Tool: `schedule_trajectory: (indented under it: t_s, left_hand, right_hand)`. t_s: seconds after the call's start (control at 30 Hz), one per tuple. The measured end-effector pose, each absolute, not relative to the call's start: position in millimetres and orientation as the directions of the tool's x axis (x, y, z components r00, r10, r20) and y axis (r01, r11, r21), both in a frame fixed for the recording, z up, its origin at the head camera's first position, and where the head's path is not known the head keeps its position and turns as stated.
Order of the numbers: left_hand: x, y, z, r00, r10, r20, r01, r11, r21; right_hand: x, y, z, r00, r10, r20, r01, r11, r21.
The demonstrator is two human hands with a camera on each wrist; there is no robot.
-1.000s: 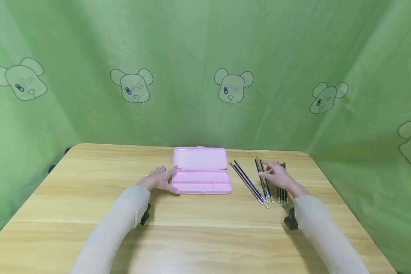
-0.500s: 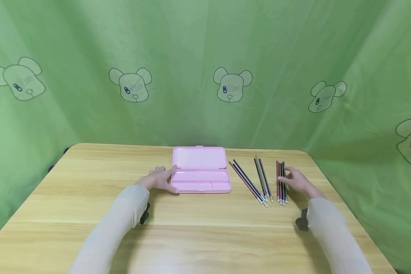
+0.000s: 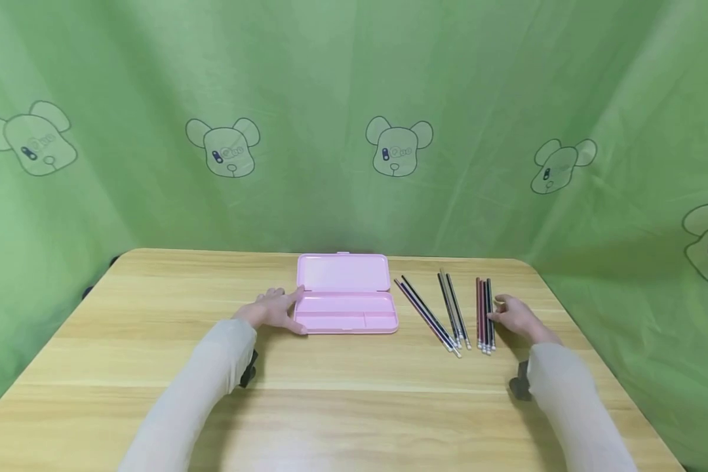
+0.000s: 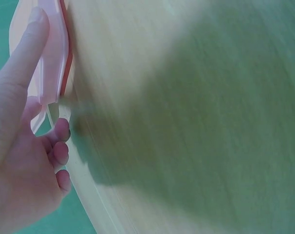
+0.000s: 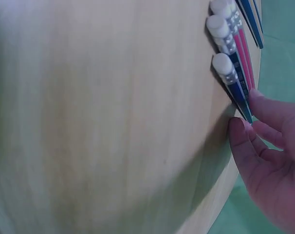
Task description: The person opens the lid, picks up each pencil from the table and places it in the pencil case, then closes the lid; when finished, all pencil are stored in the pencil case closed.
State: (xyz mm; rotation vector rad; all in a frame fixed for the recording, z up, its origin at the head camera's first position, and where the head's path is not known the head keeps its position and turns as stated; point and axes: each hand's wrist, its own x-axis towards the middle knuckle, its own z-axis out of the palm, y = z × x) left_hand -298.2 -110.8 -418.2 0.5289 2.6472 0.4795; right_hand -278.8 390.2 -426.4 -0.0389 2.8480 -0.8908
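A pink pencil case (image 3: pixel 347 321) lies with its lid raised back, its tray divided into compartments. My left hand (image 3: pixel 274 309) holds its left end, the index finger at the rear corner and the thumb at the front one; in the left wrist view the thumb lies over the case (image 4: pixel 52 53). To the right, several eraser-tipped pencils (image 3: pixel 484 314), dark and reddish, lie side by side. My right hand (image 3: pixel 516 318) is beside them, fingertips right at the outermost dark pencil (image 5: pixel 239 97), which lies flat. The fingers are loosely bent, with thumb and index apart.
Two other small groups of pencils lie between the case and my right hand: a slanted group (image 3: pixel 427 318) and a middle group (image 3: pixel 453 311). The wooden table (image 3: pixel 342 406) ends at a green curtain (image 3: pixel 313 210) behind and at the sides.
My right hand has moved right, from over the middle group to the rightmost pencils, then slightly off their right side. That group now shows fully. The left hand has stayed on the pencil case.
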Motion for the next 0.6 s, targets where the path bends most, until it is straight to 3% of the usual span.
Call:
schedule_trajectory:
  t_s: [0.6]
  left_hand:
    - [-300.3,-111.3,-418.7,-0.846,0.435,-0.308,0.29,0.861,0.418]
  right_hand:
    - [-279.9,384.2,-419.5,-0.978,-0.029,-0.205,0.081,0.857,-0.509]
